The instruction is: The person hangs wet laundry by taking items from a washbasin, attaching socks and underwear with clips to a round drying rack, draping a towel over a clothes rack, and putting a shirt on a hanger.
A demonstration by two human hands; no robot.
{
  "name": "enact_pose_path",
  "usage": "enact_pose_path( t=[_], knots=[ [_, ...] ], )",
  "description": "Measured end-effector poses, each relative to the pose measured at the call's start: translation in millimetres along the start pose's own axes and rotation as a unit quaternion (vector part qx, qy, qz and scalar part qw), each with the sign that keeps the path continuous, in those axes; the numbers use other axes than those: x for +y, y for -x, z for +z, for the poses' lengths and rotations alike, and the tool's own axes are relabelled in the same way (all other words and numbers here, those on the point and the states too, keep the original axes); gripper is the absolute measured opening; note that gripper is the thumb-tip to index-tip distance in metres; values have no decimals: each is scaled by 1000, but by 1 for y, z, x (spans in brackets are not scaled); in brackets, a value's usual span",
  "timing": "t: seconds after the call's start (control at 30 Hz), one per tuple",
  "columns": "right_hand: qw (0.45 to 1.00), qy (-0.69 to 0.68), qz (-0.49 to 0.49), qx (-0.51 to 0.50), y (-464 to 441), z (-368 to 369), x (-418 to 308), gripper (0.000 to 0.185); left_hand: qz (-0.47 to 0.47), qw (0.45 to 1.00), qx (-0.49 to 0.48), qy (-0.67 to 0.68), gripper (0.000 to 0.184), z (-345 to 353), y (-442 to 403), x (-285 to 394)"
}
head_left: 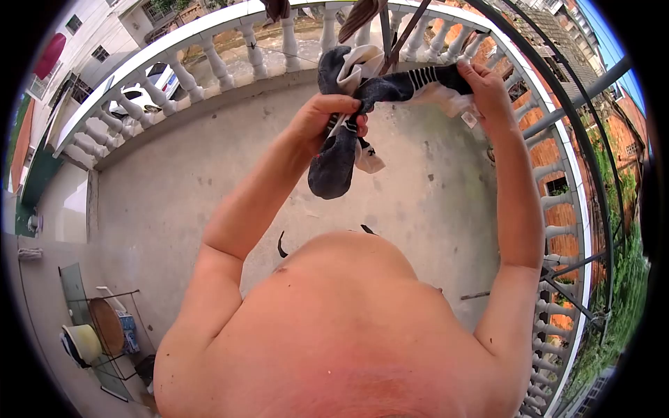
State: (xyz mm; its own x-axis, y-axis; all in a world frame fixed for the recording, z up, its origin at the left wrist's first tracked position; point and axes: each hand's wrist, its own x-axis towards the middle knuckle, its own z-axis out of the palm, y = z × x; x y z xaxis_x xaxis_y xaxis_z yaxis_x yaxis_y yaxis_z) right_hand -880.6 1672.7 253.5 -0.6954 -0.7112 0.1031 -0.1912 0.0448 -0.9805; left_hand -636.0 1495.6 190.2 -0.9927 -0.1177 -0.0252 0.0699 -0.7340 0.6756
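Note:
My left hand [322, 120] is closed around the middle of a bunch of dark grey and white socks. A dark grey sock [330, 171] hangs below it, toe down, and a white sock [362, 63] bulges out above the fist. Stretched sideways to my right hand [490, 94] is a dark sock with white stripes [411, 80]; my right fingers pinch its end. Pale cloth with a small tag [468, 118] dangles beneath that sock near the right hand. The folds hide how many socks are in the bunch.
A white balustrade [216, 63] curves around the concrete balcony floor [174, 181]. Dark metal bars [585, 97] run along the right side. Brown cloth [362, 17] hangs at the top, close above the socks. A rack with a yellowish basin [85, 343] stands at lower left.

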Motion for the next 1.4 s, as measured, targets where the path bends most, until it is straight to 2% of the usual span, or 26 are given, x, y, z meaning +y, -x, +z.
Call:
enact_pose_path(
  t=[0.07, 0.1, 0.17, 0.23, 0.3, 0.37, 0.43, 0.53, 0.57, 0.63, 0.7, 0.77, 0.8, 0.83, 0.9, 0.97, 1.0, 1.1, 1.17, 1.23, 1.27, 1.3, 1.37, 1.4],
  knots=[
    [957, 287, -16, -19, 8, -4, 4, 25, -2, 998, -35, 49, 20, 2, -5, 3],
    [916, 394, -74, -15, 9, -4, 14, 26, -3, 998, -37, 49, 20, 5, -6, 5],
    [971, 211, -105, -42, 22, 17, 9, 23, 25, 999, -7, 30, 18, 13, -8, 8],
    [980, 65, -115, -151, 37, 45, -13, 26, 15, 999, -27, 25, 17, 8, -18, 4],
    [952, 57, -196, -228, 41, 69, -13, 28, 8, 999, -49, 14, 17, 6, -28, -1],
    [954, 66, -182, -229, 35, 77, -9, 29, 17, 998, -68, 6, 16, 5, -34, -1],
    [954, 73, -167, -237, 27, 76, -3, 30, 22, 999, -35, 1, 18, 10, -35, 0],
    [909, 152, -318, -222, 15, 66, 4, 23, 28, 999, 5, 15, 22, 25, -41, -5],
    [905, 147, -326, -230, 6, 58, 7, 23, 23, 999, 10, 35, 23, 31, -48, -8],
    [940, -26, -219, -259, -4, 41, 14, 17, 37, 998, 49, 2, 26, 43, -60, -15],
    [938, -45, -216, -266, -26, 17, 26, 13, 69, 997, 37, 23, 28, 58, -77, -20],
    [946, -182, -68, -260, -39, 0, 28, 16, 85, 996, 14, -2, 29, 67, -91, -24],
    [941, -237, -34, -240, -42, -7, 26, 16, 101, 991, 81, -30, 29, 81, -95, -28],
    [939, -235, -38, -247, -50, -17, 26, 16, 119, 980, 148, -56, 29, 91, -101, -30],
    [938, -275, 36, -208, -65, -32, 27, 12, 139, 977, 150, -60, 33, 84, -112, -38],
    [943, -280, 47, -175, -69, -39, 24, 11, 158, 955, 195, -155, 42, 74, -117, -40],
    [940, -281, 49, -188, -72, -42, 25, 13, 174, 941, 240, -165, 41, 79, -118, -42],
    [936, -267, 61, -223, -71, -40, 21, 22, 187, 918, 289, -197, 33, 80, -119, -43],
    [935, -254, 68, -239, -69, -32, 15, 28, 185, 908, 291, -236, 33, 83, -122, -43],
    [925, -215, 63, -306, -68, -27, 11, 33, 205, 889, 284, -295, 39, 88, -129, -43],
    [915, -204, 60, -344, -72, -24, 10, 25, 174, 907, 247, -294, 38, 85, -127, -41],
    [915, -201, 58, -344, -75, -23, 9, 25, 177, 907, 245, -294, 38, 85, -126, -38],
    [933, -198, 47, -297, -80, -20, 12, 16, 118, 957, 172, -200, 35, 86, -120, -35],
    [940, -219, 30, -259, -81, -21, 10, 15, 139, 958, 183, -171, 32, 80, -118, -36]
  ],
)
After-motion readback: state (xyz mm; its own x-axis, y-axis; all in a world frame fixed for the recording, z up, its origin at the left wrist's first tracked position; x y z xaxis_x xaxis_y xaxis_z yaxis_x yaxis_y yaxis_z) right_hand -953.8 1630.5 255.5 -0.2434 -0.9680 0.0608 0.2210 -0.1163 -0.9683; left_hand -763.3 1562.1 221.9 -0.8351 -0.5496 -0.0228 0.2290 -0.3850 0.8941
